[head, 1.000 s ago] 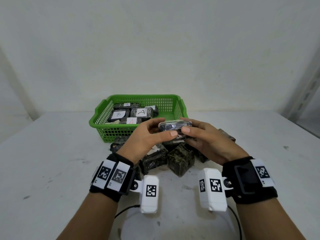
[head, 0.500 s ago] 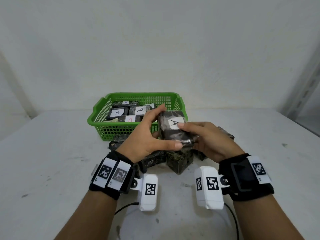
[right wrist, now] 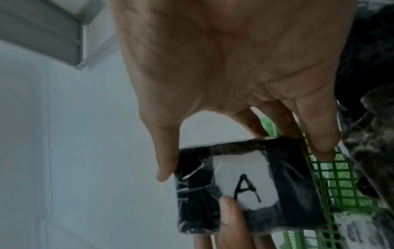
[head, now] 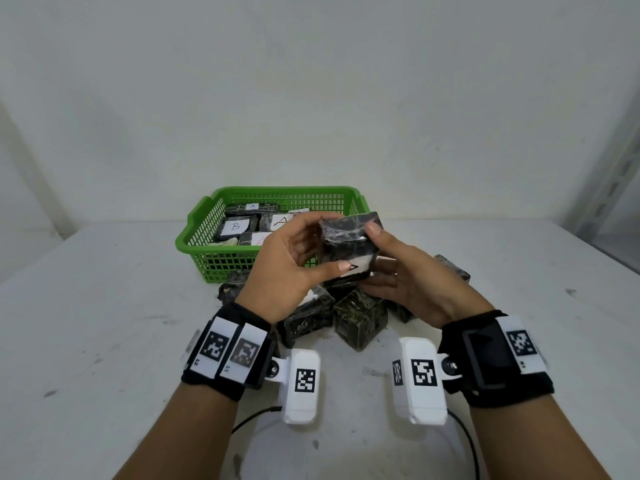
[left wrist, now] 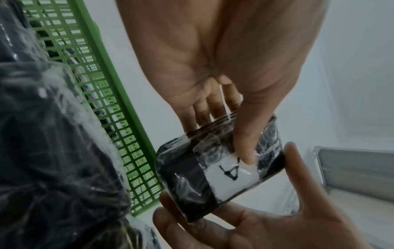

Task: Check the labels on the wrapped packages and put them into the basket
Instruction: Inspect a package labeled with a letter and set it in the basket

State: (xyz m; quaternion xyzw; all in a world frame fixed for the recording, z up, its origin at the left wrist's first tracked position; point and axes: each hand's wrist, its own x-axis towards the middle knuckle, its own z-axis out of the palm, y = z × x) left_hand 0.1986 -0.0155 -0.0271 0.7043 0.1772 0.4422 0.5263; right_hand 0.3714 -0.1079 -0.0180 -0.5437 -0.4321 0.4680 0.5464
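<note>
While my left hand (head: 291,261) and right hand (head: 401,271) both grip one package (head: 346,244), label (right wrist: 245,182) reading A, it sits raised before the basket (head: 214,216), above the counter (head: 104,306).

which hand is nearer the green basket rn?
Left. The left hand holds the wrapped package directly in front of the green basket, overlapping its front wall in the head view. The right hand grips the package's other side, off the basket's right corner.

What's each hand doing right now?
Left hand: grips the wrapped package, thumb on its A label.
Right hand: grips the same package.
</note>
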